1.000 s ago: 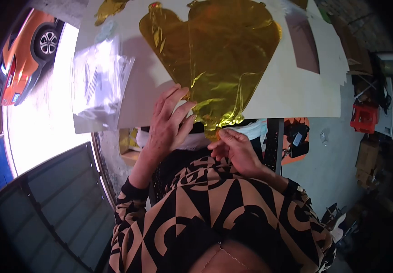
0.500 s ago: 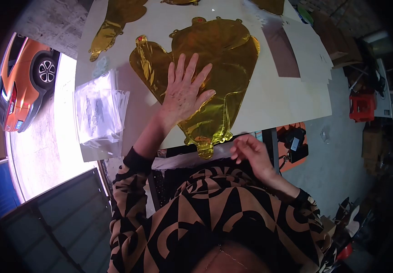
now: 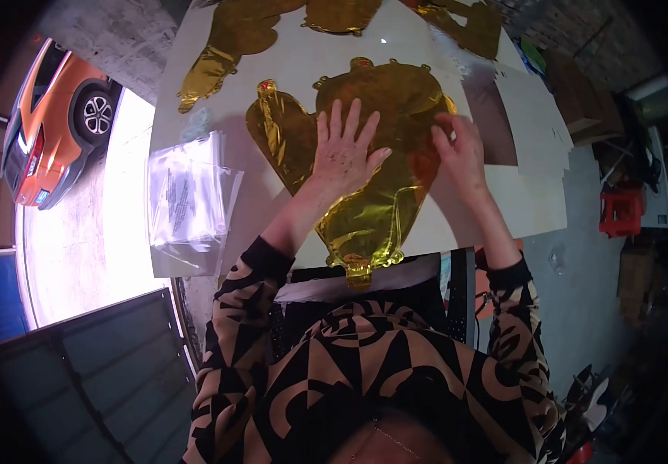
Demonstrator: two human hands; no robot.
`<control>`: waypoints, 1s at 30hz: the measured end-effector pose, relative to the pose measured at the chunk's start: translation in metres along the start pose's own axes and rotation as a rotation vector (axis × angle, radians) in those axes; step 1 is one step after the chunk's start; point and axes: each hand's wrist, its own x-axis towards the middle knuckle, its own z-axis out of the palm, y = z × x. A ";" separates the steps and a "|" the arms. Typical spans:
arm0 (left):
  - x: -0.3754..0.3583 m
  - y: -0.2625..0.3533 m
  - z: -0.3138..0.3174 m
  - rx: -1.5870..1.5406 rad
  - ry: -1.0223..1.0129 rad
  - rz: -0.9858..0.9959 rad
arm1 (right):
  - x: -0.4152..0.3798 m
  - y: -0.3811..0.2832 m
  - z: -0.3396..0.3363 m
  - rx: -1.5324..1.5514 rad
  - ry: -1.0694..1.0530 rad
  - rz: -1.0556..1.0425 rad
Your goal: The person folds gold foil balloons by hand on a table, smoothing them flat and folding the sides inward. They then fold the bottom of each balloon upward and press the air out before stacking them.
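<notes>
A flat, uninflated gold foil balloon (image 3: 372,213) lies on the white-topped table, its narrow end hanging slightly over the front edge. My left hand (image 3: 347,155) rests flat on the foil's middle with fingers spread. At the balloon's right edge is my right hand (image 3: 461,151), its fingers and thumb curled together on the foil's rim; the exact contact is partly hidden. Small tabs stick out around the outline, and two of the upper ones bear red marks.
More gold foil balloons (image 3: 229,39) lie at the table's far side. Clear plastic bags (image 3: 187,193) sit at the left, and pale sheets (image 3: 531,124) at the right. A red stool (image 3: 620,213) stands on the floor to the right; an orange car (image 3: 63,124) is outside.
My right hand has moved from near the table's front edge up to the foil balloon's right side. The left hand stays flat on the foil. The whole view has shifted a little.
</notes>
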 end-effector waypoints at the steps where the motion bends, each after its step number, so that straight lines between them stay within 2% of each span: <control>1: 0.003 0.000 0.000 -0.011 -0.010 -0.016 | 0.015 0.013 0.010 -0.100 0.041 -0.087; 6: 0.012 0.002 0.013 0.032 0.025 -0.067 | 0.074 0.042 0.039 -0.414 -0.007 -0.074; 13: 0.013 0.007 0.018 0.078 0.049 -0.111 | 0.102 0.045 0.055 -0.672 -0.137 0.017; 19: 0.010 0.011 0.012 0.055 0.025 -0.119 | 0.112 0.046 0.064 -0.720 -0.140 0.054; 22: 0.011 0.011 0.011 0.070 0.020 -0.117 | 0.120 0.047 0.066 -0.708 -0.196 0.140; 28: 0.011 0.009 0.012 0.101 0.025 -0.117 | 0.143 0.043 0.058 -0.592 -0.422 0.400; 30: 0.011 0.010 0.011 0.107 0.023 -0.117 | 0.150 0.042 0.056 -0.570 -0.478 0.427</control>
